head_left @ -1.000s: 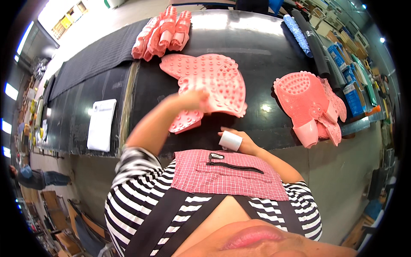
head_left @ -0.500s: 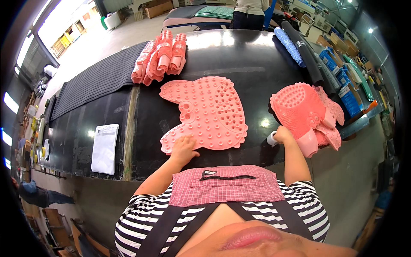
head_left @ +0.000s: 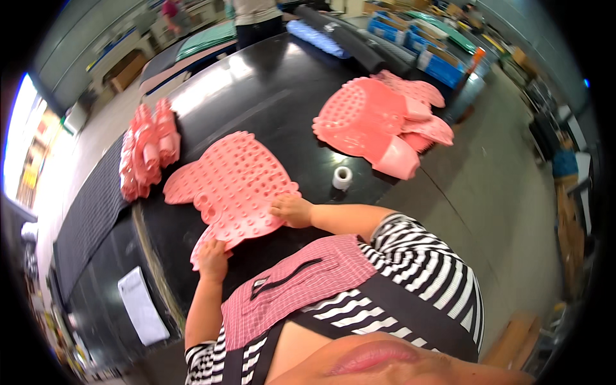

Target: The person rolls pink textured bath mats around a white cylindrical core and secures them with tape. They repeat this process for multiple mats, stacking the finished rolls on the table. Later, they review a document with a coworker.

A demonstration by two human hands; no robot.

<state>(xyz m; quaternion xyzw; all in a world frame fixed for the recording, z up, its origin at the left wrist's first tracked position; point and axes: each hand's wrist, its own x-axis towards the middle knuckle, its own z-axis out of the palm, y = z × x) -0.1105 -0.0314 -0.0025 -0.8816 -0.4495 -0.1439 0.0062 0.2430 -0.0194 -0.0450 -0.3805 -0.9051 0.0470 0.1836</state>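
A pink rubber mat (head_left: 247,179) with rows of suction cups and rounded ear-like lobes lies on the black table in front of me. My left hand (head_left: 213,256) grips the tip of its near lobe, fingers curled over the edge. On the mat's near right edge my right hand (head_left: 292,210) is closed, its fingertips over the cups and the thumb hidden. A small white roll (head_left: 342,179) stands on end on the table, apart from my right hand. Farther right lies a loose stack of pink mats (head_left: 362,119), partly overhanging the table edge.
Rolled pink mats (head_left: 149,151) are bundled at the left, beside ribbed black sheeting (head_left: 90,224). White papers (head_left: 143,307) lie near the left front edge. Black and blue rolls (head_left: 317,38) and blue boxes (head_left: 439,64) sit at the far side. A person (head_left: 256,19) stands beyond the table.
My right hand has left the white roll and taken hold of the mat's near right edge. My left hand now grips the lobe tip. The view has turned to the right.
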